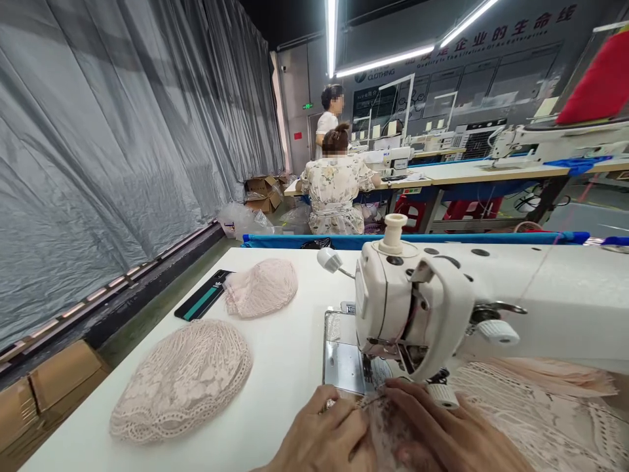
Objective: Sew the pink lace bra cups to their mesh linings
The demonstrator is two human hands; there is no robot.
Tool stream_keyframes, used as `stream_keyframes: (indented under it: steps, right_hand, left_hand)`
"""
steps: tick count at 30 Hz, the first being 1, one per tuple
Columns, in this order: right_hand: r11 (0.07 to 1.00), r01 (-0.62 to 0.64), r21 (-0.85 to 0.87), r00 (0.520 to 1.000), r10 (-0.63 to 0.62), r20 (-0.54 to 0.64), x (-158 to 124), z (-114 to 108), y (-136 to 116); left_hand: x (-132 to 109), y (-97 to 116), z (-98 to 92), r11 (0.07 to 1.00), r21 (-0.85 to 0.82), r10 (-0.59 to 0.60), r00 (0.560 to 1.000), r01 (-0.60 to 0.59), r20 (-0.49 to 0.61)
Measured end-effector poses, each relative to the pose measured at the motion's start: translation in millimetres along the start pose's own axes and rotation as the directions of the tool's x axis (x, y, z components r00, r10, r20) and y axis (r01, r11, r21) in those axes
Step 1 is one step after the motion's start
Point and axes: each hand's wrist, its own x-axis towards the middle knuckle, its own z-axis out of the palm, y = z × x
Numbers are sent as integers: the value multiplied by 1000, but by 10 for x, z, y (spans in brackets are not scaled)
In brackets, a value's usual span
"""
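Note:
A white sewing machine (388, 301) stands in front of me, its needle area over a metal plate (343, 362). Just before the presser foot, my left hand (324, 429) is closed, fingertips pressed on a piece of pale pink lace (386, 432). My right hand (442, 426) lies against the same lace from the right, fingers bent together near the needle. The needle tip itself is hard to make out. More lace fabric (535, 406) spreads to the right under the machine arm. On the left of the table lie a large lace stack (181, 380) and a smaller one (265, 287).
A dark phone-like object with a green stripe (204, 298) lies beside the small stack. Cardboard boxes (54, 400) stand on the floor at left, below a grey curtain (122, 131). Ahead, a person in a floral top (337, 187) sits at another table, with a second person standing beyond.

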Motion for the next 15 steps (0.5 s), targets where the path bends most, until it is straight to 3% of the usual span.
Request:
stream_keyframes:
  steps: [3, 9, 15]
  right_hand:
    - [999, 7, -32, 1000, -8, -21, 39, 59, 4]
    - [975, -59, 216, 995, 76, -70, 112, 35, 121]
    - [991, 7, 136, 984, 18, -178, 166, 84, 177]
  left_hand:
    - [26, -53, -9, 1000, 26, -1, 997, -1, 73]
    - [42, -174, -21, 1000, 18, 8, 973, -12, 229]
    - [108, -232, -45, 999, -45, -16, 950, 31, 312]
